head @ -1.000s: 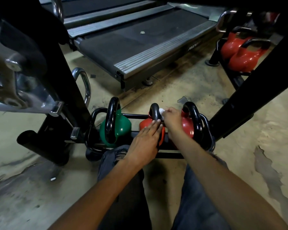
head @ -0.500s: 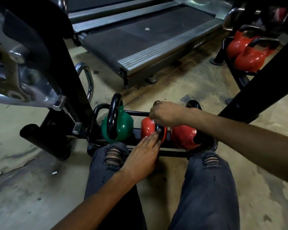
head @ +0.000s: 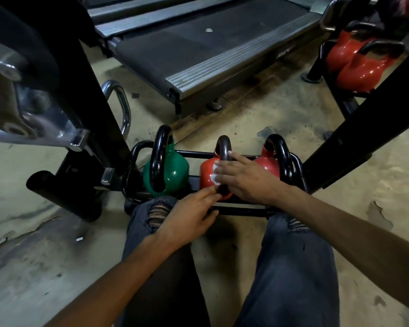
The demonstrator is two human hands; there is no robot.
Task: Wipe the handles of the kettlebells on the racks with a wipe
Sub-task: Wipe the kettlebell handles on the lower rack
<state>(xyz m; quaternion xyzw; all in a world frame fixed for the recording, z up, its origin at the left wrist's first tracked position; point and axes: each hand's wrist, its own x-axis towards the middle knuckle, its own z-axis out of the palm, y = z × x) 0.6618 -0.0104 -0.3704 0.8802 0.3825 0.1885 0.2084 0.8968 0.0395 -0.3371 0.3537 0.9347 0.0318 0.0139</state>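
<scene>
1. Low black tube rack (head: 243, 210) on the floor with three glossy kettlebells in a row: a green kettlebell (head: 172, 172) at the left end, the middle red kettlebell (head: 207, 172), and a right red kettlebell (head: 268, 167) at the right end. All have thick black loop handles.
2. The right hand (head: 243, 177) is curled around the middle handle (head: 223, 147), pressing a small white wipe (head: 215, 173) against it. The wipe looks crumpled and is mostly hidden under the fingers.
3. The left hand (head: 187, 220) is loosely open, fingertips touching the base of that same kettlebell at the rack's front rail, not gripping anything.
4. Ripped dark jeans (head: 293, 267) crowd the front of the rack.
5. Around it: a ribbed treadmill deck (head: 198, 50) behind, a chrome-and-black machine frame (head: 64, 90) on the left, more red kettlebells (head: 357, 60) far right, and a scuffed, peeling floor (head: 281, 114).
</scene>
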